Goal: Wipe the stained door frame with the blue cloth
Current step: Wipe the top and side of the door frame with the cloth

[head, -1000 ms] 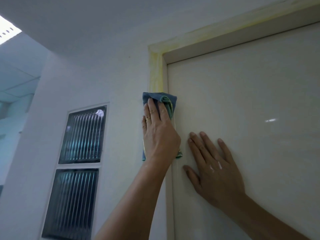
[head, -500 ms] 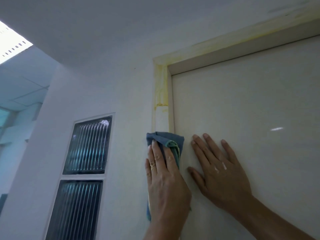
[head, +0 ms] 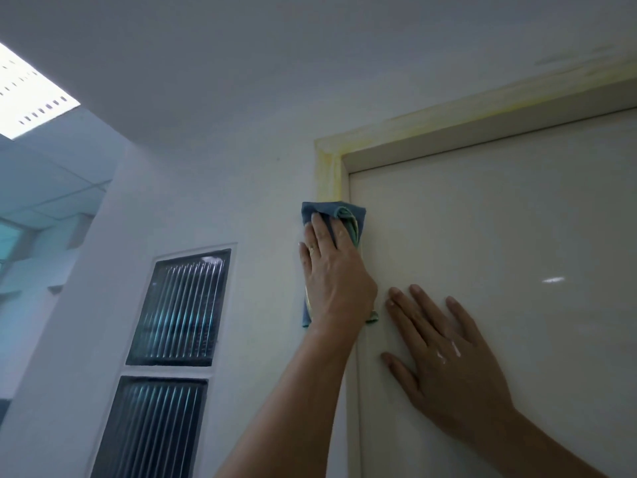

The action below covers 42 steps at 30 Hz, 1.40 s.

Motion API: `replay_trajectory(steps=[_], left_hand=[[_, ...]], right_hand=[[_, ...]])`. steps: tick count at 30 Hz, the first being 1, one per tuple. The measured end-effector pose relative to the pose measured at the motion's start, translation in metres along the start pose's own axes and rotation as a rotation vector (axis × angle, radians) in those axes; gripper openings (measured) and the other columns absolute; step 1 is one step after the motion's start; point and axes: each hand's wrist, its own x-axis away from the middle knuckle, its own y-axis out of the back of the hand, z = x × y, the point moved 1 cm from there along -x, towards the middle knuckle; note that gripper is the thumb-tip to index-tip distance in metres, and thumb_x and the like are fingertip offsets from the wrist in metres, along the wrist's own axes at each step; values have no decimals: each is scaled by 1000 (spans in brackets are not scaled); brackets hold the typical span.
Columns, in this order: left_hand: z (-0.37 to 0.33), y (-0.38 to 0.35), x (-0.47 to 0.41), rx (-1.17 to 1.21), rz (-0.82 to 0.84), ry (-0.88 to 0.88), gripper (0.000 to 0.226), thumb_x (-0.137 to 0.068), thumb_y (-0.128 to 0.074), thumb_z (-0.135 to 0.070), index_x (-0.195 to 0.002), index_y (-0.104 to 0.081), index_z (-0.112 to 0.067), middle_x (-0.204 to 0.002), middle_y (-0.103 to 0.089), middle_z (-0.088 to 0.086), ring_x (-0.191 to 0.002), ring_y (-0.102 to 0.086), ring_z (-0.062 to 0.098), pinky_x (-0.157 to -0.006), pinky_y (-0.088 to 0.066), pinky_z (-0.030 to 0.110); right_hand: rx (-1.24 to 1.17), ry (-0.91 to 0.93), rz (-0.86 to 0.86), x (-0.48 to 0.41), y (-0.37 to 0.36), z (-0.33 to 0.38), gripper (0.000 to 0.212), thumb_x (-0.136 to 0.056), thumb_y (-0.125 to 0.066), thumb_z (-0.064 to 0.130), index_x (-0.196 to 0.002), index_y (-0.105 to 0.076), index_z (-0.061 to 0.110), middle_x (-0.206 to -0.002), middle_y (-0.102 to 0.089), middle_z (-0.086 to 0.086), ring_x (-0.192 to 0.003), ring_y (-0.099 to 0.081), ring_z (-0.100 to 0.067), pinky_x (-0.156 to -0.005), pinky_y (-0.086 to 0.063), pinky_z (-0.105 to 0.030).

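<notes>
I see the wall point(head: 241, 160) filling most of the view, white and bare, running up to the ceiling. The door point(head: 499, 253) takes the right side, pale and glossy, with a small glint of light on it. Left of the door, two ribbed glass panes point(head: 179, 308) sit one above the other in the wall. A ceiling light point(head: 27, 94) glows at the upper left.

The frame point(head: 331, 174) runs up the door's left edge and across its top; yellow stain shows at the corner and along the top strip.

My right hand point(head: 444, 353) lies flat on the door, fingers spread, just right of the frame, with small white smears on its back. My left hand point(head: 336, 277) presses the cloth point(head: 351, 215) flat against the upright of the frame, fingers together and extended, a ring on one finger. The cloth is folded, blue with a greenish inner layer, sitting just below the stained corner; its lower edge shows under my palm.
</notes>
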Motion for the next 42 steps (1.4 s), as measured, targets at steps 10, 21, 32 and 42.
replay_trajectory(steps=[10,21,32,42], left_hand=[[19,-7,110,-99,53,10,73,-75,-61,-10,-142,-35,4,-148,-31,29,-137,-28,45,-109,-23,53],[13,-5,72,-22,-20,-21,80,-87,-43,-14,-150,5,-4,-157,12,23,-140,22,32,-113,12,39],[2,-8,9,-47,-4,36,77,-90,-41,-9,-150,7,-5,-158,10,23,-146,9,37,-117,3,43],[-5,-3,-25,-33,2,29,74,-90,-38,-10,-150,4,-3,-158,6,25,-146,5,39,-118,-1,45]], right_hand=[[23,-37,-81,-8,-1,-5,66,-99,-44,47,-151,-35,7,-160,-34,-8,-149,-30,-24,-117,-31,-54],[62,-23,-20,-22,-2,-13,67,-100,-39,50,-152,-33,7,-161,-31,-8,-151,-25,-23,-120,-27,-51],[33,-3,-20,-30,0,-20,68,-98,-42,53,-150,-38,9,-161,-33,-5,-150,-27,-22,-117,-32,-52],[63,17,-101,-46,1,-29,70,-94,-48,55,-146,-45,8,-156,-41,-5,-145,-37,-25,-111,-35,-51]])
